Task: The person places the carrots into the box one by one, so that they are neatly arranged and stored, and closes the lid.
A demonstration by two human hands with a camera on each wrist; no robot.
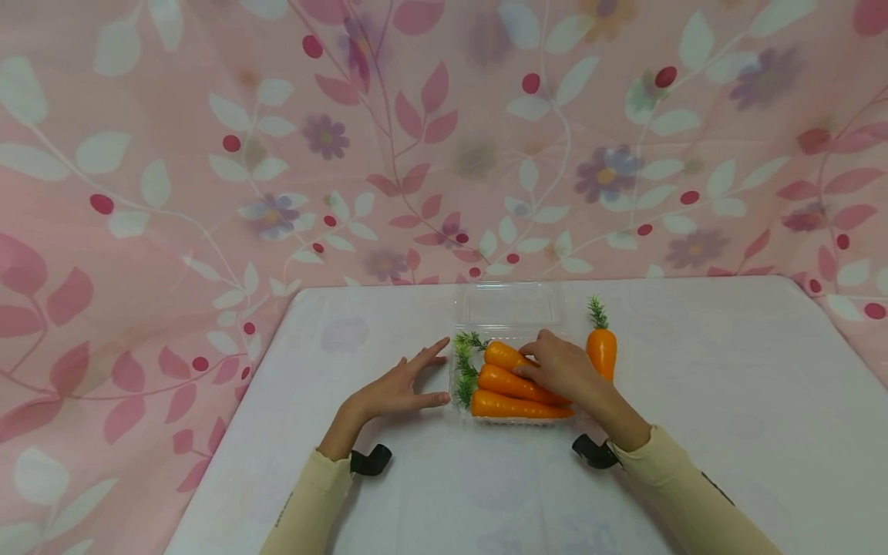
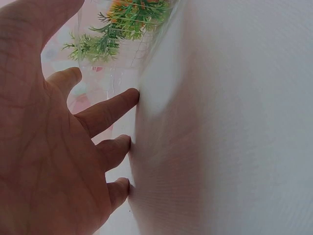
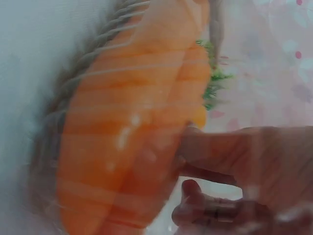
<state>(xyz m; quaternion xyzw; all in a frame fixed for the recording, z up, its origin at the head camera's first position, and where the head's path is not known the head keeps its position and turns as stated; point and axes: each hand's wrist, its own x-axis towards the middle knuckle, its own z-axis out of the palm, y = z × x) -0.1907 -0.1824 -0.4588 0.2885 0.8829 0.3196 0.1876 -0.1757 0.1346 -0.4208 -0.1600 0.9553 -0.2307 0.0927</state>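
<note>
Three orange toy carrots lie side by side in a clear plastic clamshell box (image 1: 513, 421), their green tops toward its left side. My right hand (image 1: 565, 370) reaches in from the right and pinches the back carrot (image 1: 502, 354), covering its narrow end. The middle carrot (image 1: 509, 381) and the front carrot (image 1: 516, 405) lie just below that hand. In the right wrist view, the thumb and curled fingers show behind the box's ribbed wall. My left hand (image 1: 395, 389) is spread at the box's left side, holding nothing. Green tops (image 2: 137, 19) show through the plastic above its fingers.
Another carrot (image 1: 602, 353) with a green top lies right of the box, partly behind my right wrist. The box's lid (image 1: 509, 306) is folded back toward the far edge. A white cloth (image 1: 451, 493) covers the table. A flowered pink curtain (image 1: 444, 139) hangs behind.
</note>
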